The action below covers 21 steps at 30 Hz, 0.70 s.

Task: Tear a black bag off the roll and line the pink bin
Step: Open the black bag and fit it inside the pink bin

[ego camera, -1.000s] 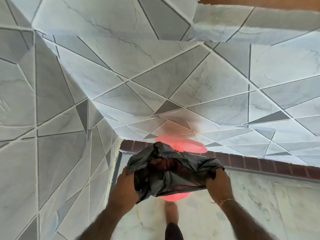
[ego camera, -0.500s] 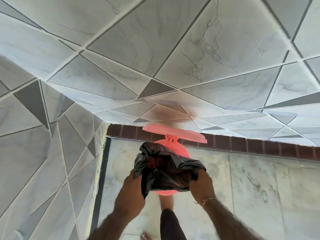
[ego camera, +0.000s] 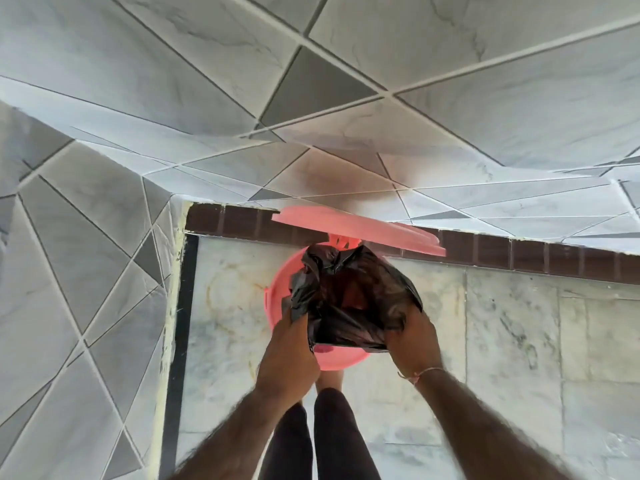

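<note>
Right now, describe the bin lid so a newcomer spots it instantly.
Find the dark brown tile strip where wall meets floor. The pink bin stands against it, with a black bag held over it by both hands. The lid is the flat pink disc raised open behind the bag, the only pink piece up against the wall.

Views: one only, a wide-angle camera worn on the person's head.
Facing: forward and steeply down, into the corner where the grey marble-patterned tiled walls (ego camera: 311,81) meet the pale marble floor (ego camera: 502,341).
Nearness: close; both forearms enter from the bottom edge, and the round pink plastic bin (ego camera: 277,299) sits mid-frame just past the person's dark-trousered legs (ego camera: 332,441).
Distortion: straight tile joints bow toward the edges.
Shared ground: no second view to overlap.
</note>
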{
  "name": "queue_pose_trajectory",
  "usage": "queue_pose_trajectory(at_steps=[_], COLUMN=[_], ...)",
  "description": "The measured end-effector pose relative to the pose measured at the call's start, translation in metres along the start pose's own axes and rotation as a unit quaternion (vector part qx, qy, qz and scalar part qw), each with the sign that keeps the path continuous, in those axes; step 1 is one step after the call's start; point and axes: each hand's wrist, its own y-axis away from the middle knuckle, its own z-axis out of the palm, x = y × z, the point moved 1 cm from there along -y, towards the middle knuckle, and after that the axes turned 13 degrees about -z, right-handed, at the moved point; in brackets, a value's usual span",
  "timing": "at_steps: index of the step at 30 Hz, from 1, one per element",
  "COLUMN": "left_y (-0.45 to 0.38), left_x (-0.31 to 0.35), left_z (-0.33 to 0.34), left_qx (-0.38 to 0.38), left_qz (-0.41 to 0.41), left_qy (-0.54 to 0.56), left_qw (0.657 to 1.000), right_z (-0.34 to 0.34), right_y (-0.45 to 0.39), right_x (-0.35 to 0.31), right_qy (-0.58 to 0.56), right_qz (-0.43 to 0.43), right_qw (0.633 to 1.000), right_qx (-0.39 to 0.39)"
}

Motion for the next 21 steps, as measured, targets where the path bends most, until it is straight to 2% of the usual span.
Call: queue_pose_trajectory(at_steps=[2,5,8,11,15,18,21], left_y=[-0.002,0.000,-0.007,-0.018,-0.010,0.010,0.016], left_x=[-0.004,-0.011,-0.027,-0.050,-0.091,-0.116,-0.138], left_z=[0.013,0.030,0.039,0.040,0.038,0.043,0.057], left_qx=[-0.019,-0.058,-0.065,-0.020,0.044,0.029,-0.013], left_qz=[-0.007,-0.028,-0.040,-0.084,-0.208,-0.266,-0.272], left_qy=[0.011,0.004,-0.006,0.013,0.016,0.003,-0.015], left_qw=[1.000,0.998,0.997,0.996,0.977,0.964,0.962], right_z=[0.015,0.046,0.076,0.085,0.079,0.073,0.075], right_y=[0.002,0.007,0.007,0.003,0.011,0.026,0.034], right_x=[-0.004,-0.011,-0.006,0.012,0.052,0.083,0.106], right_qy=[0.005,0.030,0.049,0.083,0.163,0.174,0.157], right_qz=[-0.043,-0.107,-0.125,-0.090,-0.024,0.008,0.057], right_qw=[0.999,0.987,0.976,0.986,0.986,0.984,0.984], right_qx=[-0.019,-0.117,-0.169,-0.110,-0.036,-0.037,-0.068])
